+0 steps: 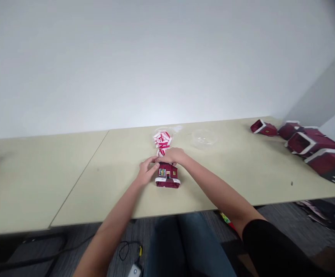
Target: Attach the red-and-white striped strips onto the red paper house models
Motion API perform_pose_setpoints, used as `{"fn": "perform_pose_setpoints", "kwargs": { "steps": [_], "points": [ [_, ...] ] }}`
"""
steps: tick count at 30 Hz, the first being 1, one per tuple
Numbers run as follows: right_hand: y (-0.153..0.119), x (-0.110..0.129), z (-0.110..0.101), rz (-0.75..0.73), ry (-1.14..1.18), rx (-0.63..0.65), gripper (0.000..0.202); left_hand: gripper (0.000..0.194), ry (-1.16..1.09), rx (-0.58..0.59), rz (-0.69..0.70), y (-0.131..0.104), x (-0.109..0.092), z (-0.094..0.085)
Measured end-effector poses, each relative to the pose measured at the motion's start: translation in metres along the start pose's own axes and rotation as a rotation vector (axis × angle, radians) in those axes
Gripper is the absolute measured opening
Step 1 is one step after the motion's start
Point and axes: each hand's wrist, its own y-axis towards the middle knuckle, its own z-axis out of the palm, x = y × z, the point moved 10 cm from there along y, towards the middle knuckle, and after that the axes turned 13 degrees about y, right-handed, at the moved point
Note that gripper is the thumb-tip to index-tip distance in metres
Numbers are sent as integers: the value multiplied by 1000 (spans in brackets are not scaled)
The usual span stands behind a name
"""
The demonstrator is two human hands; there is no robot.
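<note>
A dark red house-shaped fabric bag point(169, 173) with printed windows and a white-trimmed opening lies on the table, its opening toward me. My left hand point(146, 171) grips its upper left side, thumb along the edge and fingers at the top. Across the top end bends my right hand point(171, 156), its fingers meeting the left fingertips. What those right fingers pinch is hidden behind the hand. Just beyond, several red-and-white printed ribbon pieces point(162, 139) fill a clear round container point(171, 130), and one more ribbon piece point(161, 152) lies by my right fingers.
Another clear plastic container point(204, 138) stands right of the ribbons. Several dark red house bags point(314, 144) are piled at the table's right end. A small dark bit point(292, 184) lies near the front edge. Below are a power strip point(134, 270) and cables.
</note>
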Motion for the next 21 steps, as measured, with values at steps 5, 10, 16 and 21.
{"fn": "perform_pose_setpoints", "kwargs": {
  "steps": [5,10,16,21],
  "points": [
    [35,-15,-10,-50,142,-163,36,63,48,-2,-81,-1,2,-2],
    [56,-34,-5,-172,217,-339,21,50,179,58,-174,-3,4,0],
    [52,-44,1,-315,352,-398,29,50,340,38,-236,-11,-6,1],
    [23,-56,-11,-449,634,-364,29,54,438,27,-235,-5,-35,9]
  ]
}}
